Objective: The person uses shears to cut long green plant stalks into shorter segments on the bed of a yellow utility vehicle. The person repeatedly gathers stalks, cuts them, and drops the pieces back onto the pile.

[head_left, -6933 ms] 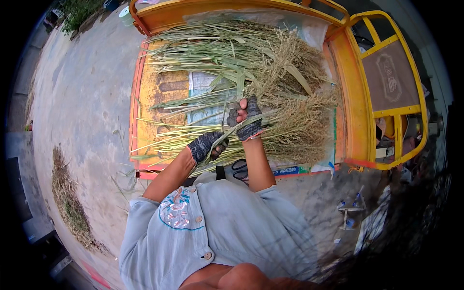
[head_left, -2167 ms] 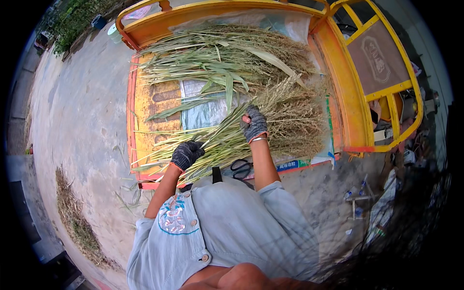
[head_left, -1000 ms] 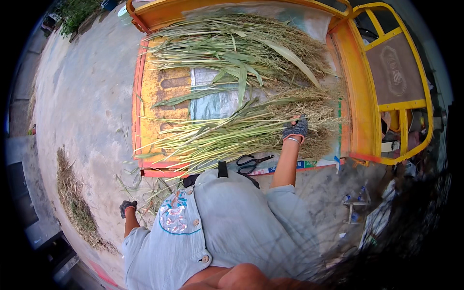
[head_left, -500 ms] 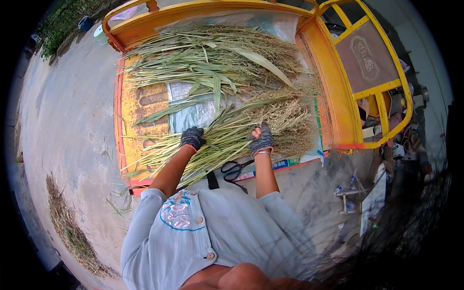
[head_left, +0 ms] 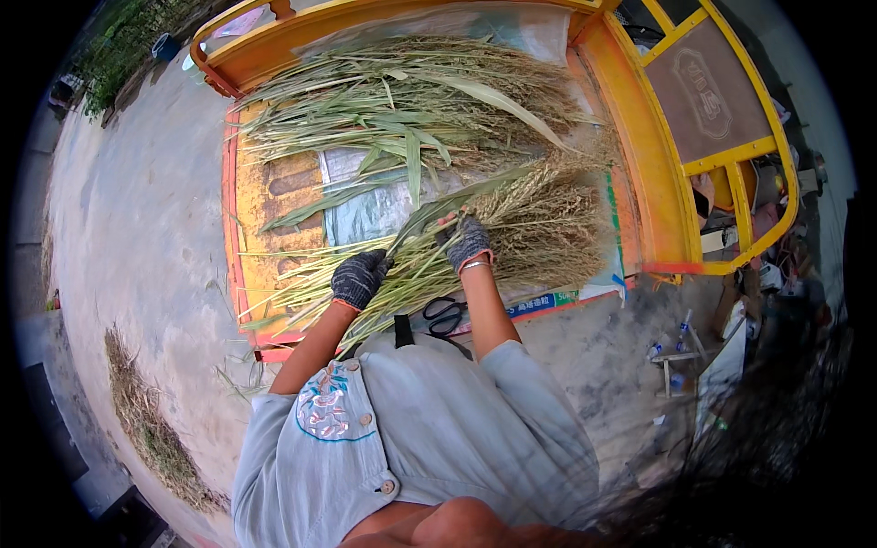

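My left hand [head_left: 359,277], in a dark knitted glove with an orange cuff, is closed on green stalks near their middle. My right hand [head_left: 468,242], gloved alike with bare fingertips showing, grips the stalks just below their seed heads. These long grain stalks [head_left: 402,285] lie across the near half of an orange cart bed, cut ends to the left. Their bushy tan seed heads [head_left: 553,224] spread to the right. Black-handled scissors [head_left: 445,315] lie at the bed's front edge, close to my body; their blades are hidden.
A larger pile of stalks [head_left: 384,110] covers the far half of the cart bed [head_left: 274,187]. Pale plastic sheeting [head_left: 365,217] lies beneath. Yellow rails [head_left: 731,164] stand at the right. Dry plant scraps [head_left: 151,429] lie on the concrete at left, and a small metal frame [head_left: 671,365] at right.
My right hand has moved left and farther away, lifting some stalks and seed heads. My left hand has shifted slightly nearer to me. The view has tilted a little.
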Demonstrator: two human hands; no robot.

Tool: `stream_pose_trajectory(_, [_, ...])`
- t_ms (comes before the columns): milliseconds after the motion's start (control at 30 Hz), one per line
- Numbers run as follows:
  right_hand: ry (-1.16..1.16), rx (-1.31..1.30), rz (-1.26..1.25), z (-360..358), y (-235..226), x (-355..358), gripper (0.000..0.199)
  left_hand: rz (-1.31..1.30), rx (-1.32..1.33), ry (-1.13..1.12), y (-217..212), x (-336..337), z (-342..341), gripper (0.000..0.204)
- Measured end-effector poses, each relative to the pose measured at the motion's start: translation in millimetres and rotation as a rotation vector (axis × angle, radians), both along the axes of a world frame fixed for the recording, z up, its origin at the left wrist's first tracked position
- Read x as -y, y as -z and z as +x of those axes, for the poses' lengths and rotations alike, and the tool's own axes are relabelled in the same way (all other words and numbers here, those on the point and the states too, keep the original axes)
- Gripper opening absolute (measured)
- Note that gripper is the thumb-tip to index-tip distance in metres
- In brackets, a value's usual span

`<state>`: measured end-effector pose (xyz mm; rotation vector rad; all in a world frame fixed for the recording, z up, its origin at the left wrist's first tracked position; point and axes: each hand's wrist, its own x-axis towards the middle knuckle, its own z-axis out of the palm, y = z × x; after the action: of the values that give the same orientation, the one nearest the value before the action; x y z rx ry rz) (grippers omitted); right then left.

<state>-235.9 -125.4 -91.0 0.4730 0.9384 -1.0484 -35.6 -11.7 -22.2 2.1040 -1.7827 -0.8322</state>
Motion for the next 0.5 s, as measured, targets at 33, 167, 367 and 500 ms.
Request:
stream_pose_trajectory(33, [-0.085, -0.018, 0.037, 0.0, 5.8, 2.0, 0.015, 0.004, -0.027, -0.005, 0.0, -8.4, -2.1, 0.037])
stream_pose_trajectory(167, [0.002, -0.173, 0.202, 16.8, 5.4, -4.4, 0.022, 0.032, -0.188, -0.006, 6.0, -20.8, -18.0, 0.044])
stream_pose_trajectory(367, [-0.016, -0.285, 0.071, 3.1, 11.5, 8.8, 0.025, 0.122, -0.058, 0.02, -0.9, -4.0, -23.6, 0.041])
stream_pose_trajectory(500, [-0.023, -0.295, -0.029, -42.6, 52.3, 24.0, 0.031, 0.162, -0.138, 0.016, -0.3, -55.3, 9.4, 0.038])
